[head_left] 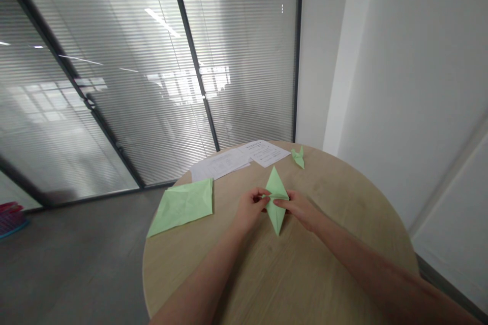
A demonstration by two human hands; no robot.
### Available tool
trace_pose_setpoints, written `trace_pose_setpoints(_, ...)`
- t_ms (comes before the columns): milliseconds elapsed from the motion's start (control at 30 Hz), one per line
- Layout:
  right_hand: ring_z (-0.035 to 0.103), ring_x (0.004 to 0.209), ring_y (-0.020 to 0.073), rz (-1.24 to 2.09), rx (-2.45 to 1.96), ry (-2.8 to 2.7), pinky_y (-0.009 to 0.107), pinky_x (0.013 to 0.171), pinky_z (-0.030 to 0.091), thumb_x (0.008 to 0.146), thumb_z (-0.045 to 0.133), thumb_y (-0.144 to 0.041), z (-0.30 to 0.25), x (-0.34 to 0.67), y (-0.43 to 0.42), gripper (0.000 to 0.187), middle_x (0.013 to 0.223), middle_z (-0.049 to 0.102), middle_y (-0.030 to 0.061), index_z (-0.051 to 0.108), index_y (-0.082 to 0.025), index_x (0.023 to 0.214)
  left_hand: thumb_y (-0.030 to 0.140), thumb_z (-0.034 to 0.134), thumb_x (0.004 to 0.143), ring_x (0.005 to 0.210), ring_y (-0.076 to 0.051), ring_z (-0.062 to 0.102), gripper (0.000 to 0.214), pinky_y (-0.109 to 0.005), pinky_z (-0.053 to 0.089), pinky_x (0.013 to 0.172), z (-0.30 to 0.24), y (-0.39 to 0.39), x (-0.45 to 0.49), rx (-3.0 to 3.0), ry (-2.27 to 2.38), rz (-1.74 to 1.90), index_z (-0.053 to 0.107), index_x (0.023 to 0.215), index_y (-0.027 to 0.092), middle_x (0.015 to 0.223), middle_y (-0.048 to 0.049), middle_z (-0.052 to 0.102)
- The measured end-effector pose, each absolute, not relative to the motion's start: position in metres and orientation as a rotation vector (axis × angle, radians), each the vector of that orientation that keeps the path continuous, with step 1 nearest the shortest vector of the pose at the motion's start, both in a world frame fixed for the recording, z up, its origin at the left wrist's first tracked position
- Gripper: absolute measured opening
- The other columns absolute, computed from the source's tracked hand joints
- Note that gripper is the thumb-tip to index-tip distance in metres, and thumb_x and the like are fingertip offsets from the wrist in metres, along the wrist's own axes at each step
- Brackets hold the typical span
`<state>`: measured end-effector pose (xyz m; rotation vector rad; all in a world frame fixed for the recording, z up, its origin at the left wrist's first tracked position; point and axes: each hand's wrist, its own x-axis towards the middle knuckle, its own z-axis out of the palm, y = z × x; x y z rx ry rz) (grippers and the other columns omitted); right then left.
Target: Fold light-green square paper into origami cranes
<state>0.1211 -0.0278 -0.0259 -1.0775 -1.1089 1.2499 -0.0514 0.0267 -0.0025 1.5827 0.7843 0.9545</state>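
Note:
A light green paper folded into a long diamond shape (275,183) lies on the round wooden table (335,244). My left hand (249,209) pinches its left side at the middle crease. My right hand (299,208) pinches the right side of the same crease. Both hands have their fingers pressed together on the paper.
A creased flat green sheet (183,205) lies at the table's left edge. Two white printed sheets (240,159) rest at the far edge. A small finished green paper figure (299,156) sits beside them. Glass walls with blinds stand behind; a white wall is on the right.

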Motion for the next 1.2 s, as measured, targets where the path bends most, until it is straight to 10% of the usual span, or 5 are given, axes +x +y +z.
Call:
trace_pose_setpoints(500, 0.075, 0.079, 0.0224, 1.533, -0.901, -0.941, 0.035, 0.072, 0.060, 0.094, 0.057, -0.043, -0.019, 0.121, -0.029, 0.032, 0.094, 0.078, 0.0147, 0.070, -0.014, 0.100, 0.005, 0.052, 0.078, 0.073, -0.015, 0.066, 0.030, -0.024, 0.055, 0.059, 0.002, 0.025, -0.056, 1.924, 0.934, 1.144, 0.079, 0.083, 0.017, 0.095, -0.0072, 0.073)
trace_pose_setpoints(733, 0.070, 0.069, 0.0157, 1.382, -1.005, -0.967, 0.028, 0.065, 0.058, 0.081, 0.079, -0.043, -0.027, 0.120, -0.026, 0.033, 0.087, 0.075, 0.0049, 0.070, -0.018, 0.101, 0.006, 0.057, 0.078, 0.090, -0.018, 0.068, 0.026, -0.029, 0.055, 0.079, 0.007, 0.018, -0.056, 2.068, 0.900, 1.154, 0.079, 0.082, 0.020, 0.096, -0.0065, 0.075)
trace_pose_setpoints(1000, 0.071, 0.079, 0.0230, 1.194, -1.056, -1.102, 0.035, 0.070, 0.058, 0.077, 0.078, -0.056, -0.026, 0.122, -0.026, 0.049, 0.096, 0.077, 0.0112, 0.073, -0.015, 0.103, 0.038, 0.066, 0.087, 0.077, -0.017, 0.068, 0.048, -0.025, 0.054, 0.059, 0.008, 0.015, -0.053, 1.542, 0.876, 1.066, 0.055, 0.130, 0.021, 0.098, -0.0065, 0.071)
trace_pose_setpoints(1200, 0.072, 0.082, 0.0251, 1.133, -1.058, -1.124, 0.036, 0.072, 0.058, 0.077, 0.077, -0.057, -0.024, 0.121, -0.025, 0.044, 0.096, 0.078, 0.0101, 0.073, -0.018, 0.098, 0.051, 0.074, 0.078, 0.067, -0.018, 0.065, 0.040, -0.028, 0.054, 0.058, 0.005, 0.020, -0.055, 1.553, 0.916, 0.802, 0.070, 0.083, 0.011, 0.077, -0.0078, 0.070)
